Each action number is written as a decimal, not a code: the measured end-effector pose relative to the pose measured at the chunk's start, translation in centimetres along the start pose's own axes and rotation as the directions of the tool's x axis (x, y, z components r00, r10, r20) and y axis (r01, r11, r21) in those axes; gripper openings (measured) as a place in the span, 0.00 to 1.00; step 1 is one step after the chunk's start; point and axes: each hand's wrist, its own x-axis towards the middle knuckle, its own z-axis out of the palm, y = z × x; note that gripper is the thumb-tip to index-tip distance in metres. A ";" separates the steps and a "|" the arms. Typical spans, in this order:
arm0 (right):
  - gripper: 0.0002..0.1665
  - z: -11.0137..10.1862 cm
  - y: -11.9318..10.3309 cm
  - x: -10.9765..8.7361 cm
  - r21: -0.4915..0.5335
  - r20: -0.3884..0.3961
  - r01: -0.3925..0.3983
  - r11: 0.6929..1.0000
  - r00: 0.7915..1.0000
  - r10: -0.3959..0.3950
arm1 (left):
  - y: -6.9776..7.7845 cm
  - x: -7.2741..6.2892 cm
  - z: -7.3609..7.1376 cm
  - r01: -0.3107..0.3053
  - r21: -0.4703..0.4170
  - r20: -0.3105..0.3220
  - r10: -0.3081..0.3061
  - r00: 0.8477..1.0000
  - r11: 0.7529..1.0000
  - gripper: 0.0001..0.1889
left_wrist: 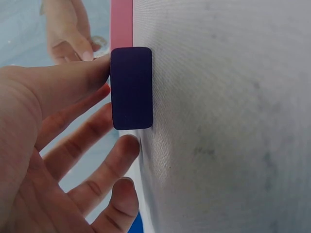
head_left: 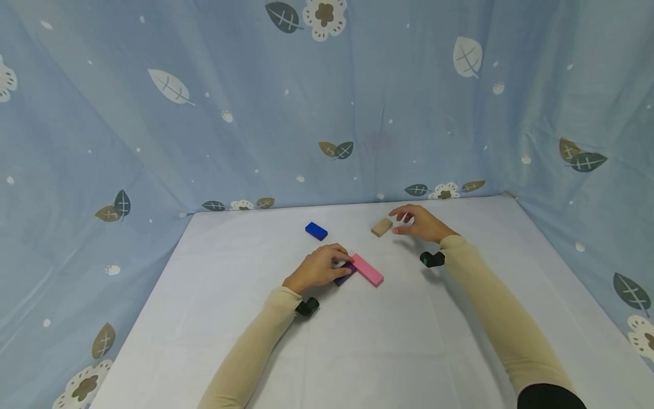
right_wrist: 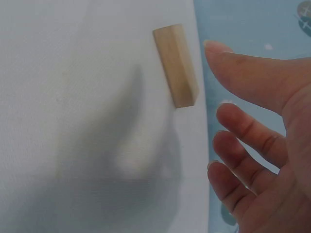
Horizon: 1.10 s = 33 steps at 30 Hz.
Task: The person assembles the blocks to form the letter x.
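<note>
My left hand (head_left: 319, 267) pinches a dark purple block (left_wrist: 131, 88) between thumb and fingers, low over the white table. One end of the purple block meets a pink block (head_left: 368, 270), which lies at a slant on the cloth. In the left wrist view, the pink block runs on behind the purple one. My right hand (head_left: 420, 222) hovers beside a plain wooden block (right_wrist: 176, 65), thumb and fingers spread with a gap to it. Nothing is between those fingers.
A blue block (head_left: 316, 230) lies farther back, left of the wooden one. The white tablecloth (head_left: 240, 255) ends at a blue patterned curtain (head_left: 245, 113) along the back and sides. Each wrist wears a small black camera (head_left: 432, 259).
</note>
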 end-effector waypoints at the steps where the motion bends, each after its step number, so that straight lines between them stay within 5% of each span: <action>1: 0.28 0.1 0.1 0.1 0.001 -0.001 0.002 1.000 1.000 -0.002 | 0.0 0.0 0.0 0.001 0.000 -0.001 -0.001 1.000 1.000 0.15; 33: 0.31 2.3 1.6 2.4 -0.028 0.043 -0.016 0.999 0.999 0.017 | -0.3 0.1 0.1 0.005 0.004 0.002 -0.005 1.000 1.000 0.15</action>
